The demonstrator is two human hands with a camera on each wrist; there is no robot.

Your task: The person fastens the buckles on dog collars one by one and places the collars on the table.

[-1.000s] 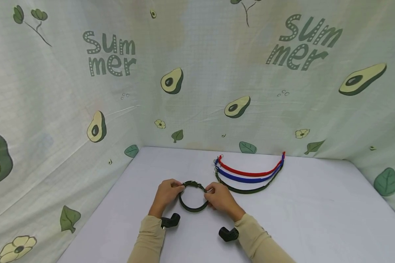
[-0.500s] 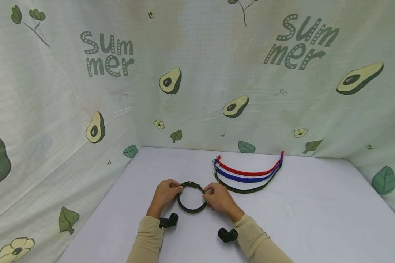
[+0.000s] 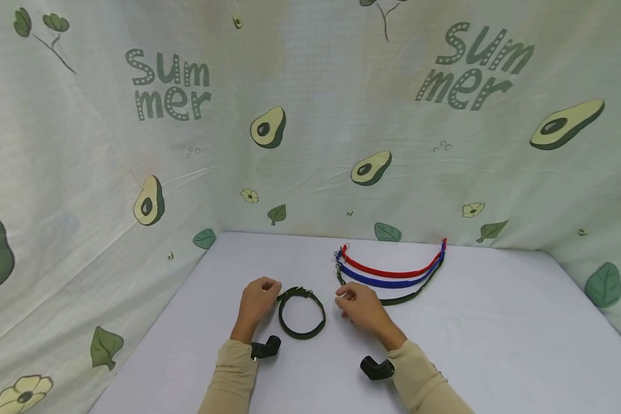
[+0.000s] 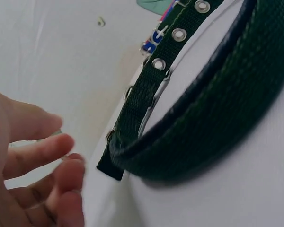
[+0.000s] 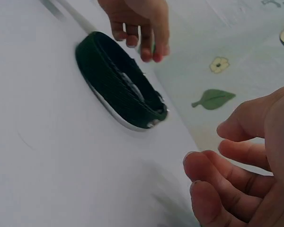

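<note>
A dark green webbing collar point(image 3: 302, 336), fastened into a round loop, lies on the white table between my hands. Metal eyelets and a loose strap tip show on the collar point(image 4: 217, 109) in the left wrist view. My left hand point(image 3: 257, 299) hovers just left of that tip, apart from it, fingers loosely bent around nothing. On the other side, my right hand point(image 3: 364, 307) is off the loop, its relaxed fingers point(image 5: 206, 168) holding nothing. In the head view it partly covers another dark green collar point(image 3: 406, 299) lying behind it.
Behind my right hand, a red collar point(image 3: 398, 275) and a blue collar point(image 3: 388, 284) lie unfastened in curved rows beside the green one. A printed cloth point(image 3: 310, 126) hangs behind the white table point(image 3: 497, 333). Black wrist cameras point(image 3: 375, 368) jut inward from both wrists.
Both hands have let go of the looped collar. My right hand has moved right, away from it; my left has shifted slightly up and left. The loop stays on the table.
</note>
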